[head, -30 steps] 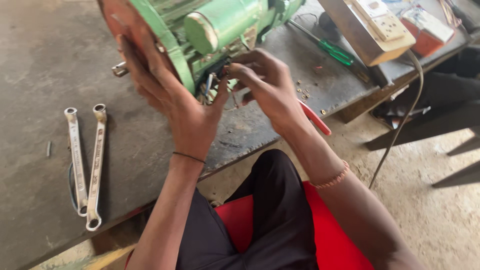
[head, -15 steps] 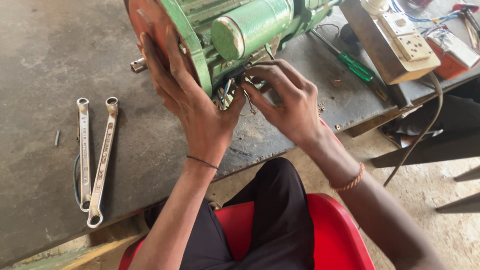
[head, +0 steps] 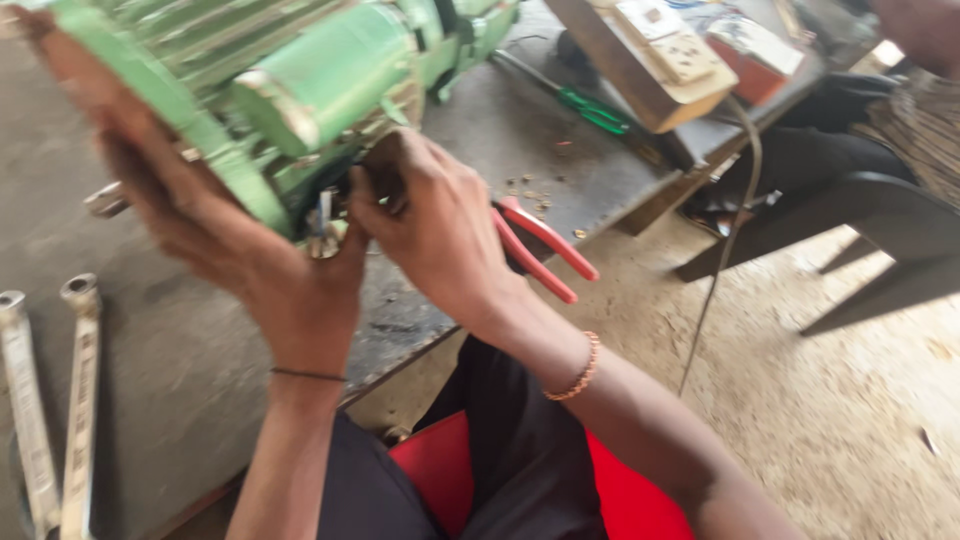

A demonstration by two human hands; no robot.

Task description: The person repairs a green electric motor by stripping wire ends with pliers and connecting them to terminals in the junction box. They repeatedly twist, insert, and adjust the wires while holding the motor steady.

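Head view: two spanners (head: 50,400) lie side by side on the grey surface (head: 180,380); red-handled pliers (head: 545,250), a green screwdriver (head: 590,108) and a socket box (head: 665,45) lie to the right. The green motor (head: 300,90) rests tilted on the surface, long axis running up-right. Left hand (head: 230,250) cups its end; right hand (head: 430,225) pinches wires beneath it.

The motor (head: 300,90) is sitting on the surface (head: 180,380), with the left hand (head: 230,250) lying against its near end and the right hand (head: 430,225) just right of that. Two wrenches (head: 50,400) are lying far left; pliers (head: 545,250) are lying right of the hands, a screwdriver (head: 585,105) behind them.
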